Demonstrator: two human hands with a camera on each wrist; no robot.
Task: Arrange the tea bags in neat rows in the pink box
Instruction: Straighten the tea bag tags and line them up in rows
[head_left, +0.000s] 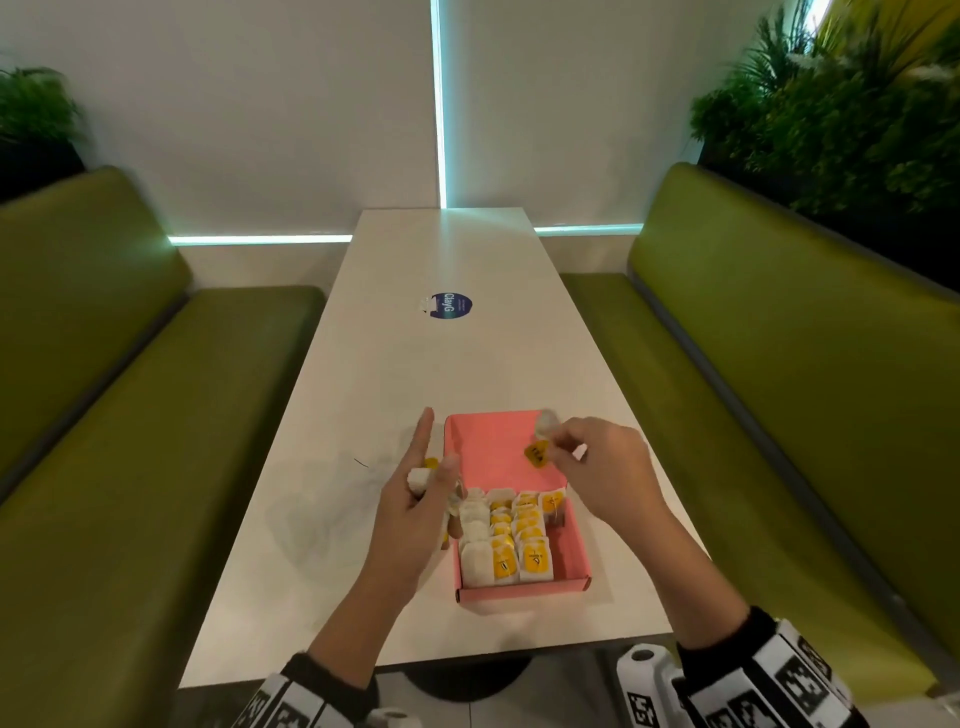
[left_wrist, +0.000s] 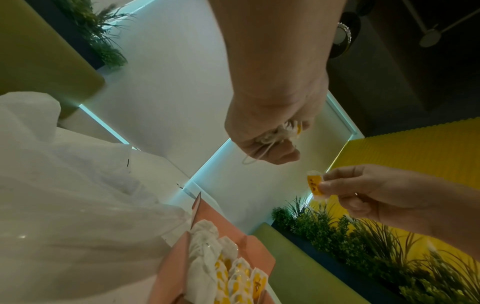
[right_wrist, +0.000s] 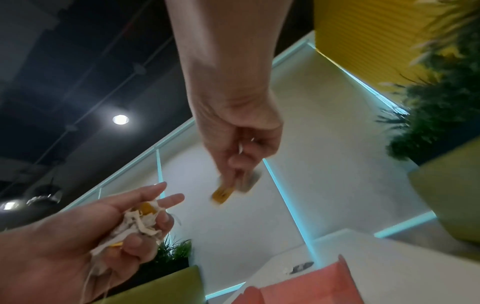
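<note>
An open pink box (head_left: 485, 441) lies on the white table (head_left: 447, 364), its near half filled with rows of white tea bags with yellow tags (head_left: 511, 540). Its far half is bare pink. My left hand (head_left: 415, 499) hovers just left of the box and grips a bunch of tea bags (right_wrist: 137, 224), index finger pointing up. My right hand (head_left: 582, 462) is above the box's far right part and pinches one tea bag (head_left: 543, 423) whose yellow tag (head_left: 537, 454) dangles below the fingers.
Crumpled clear plastic wrap (head_left: 332, 499) lies on the table left of the box. A round blue sticker (head_left: 451, 305) sits mid-table. Green benches (head_left: 130, 415) flank both sides, with plants (head_left: 831, 104) behind them.
</note>
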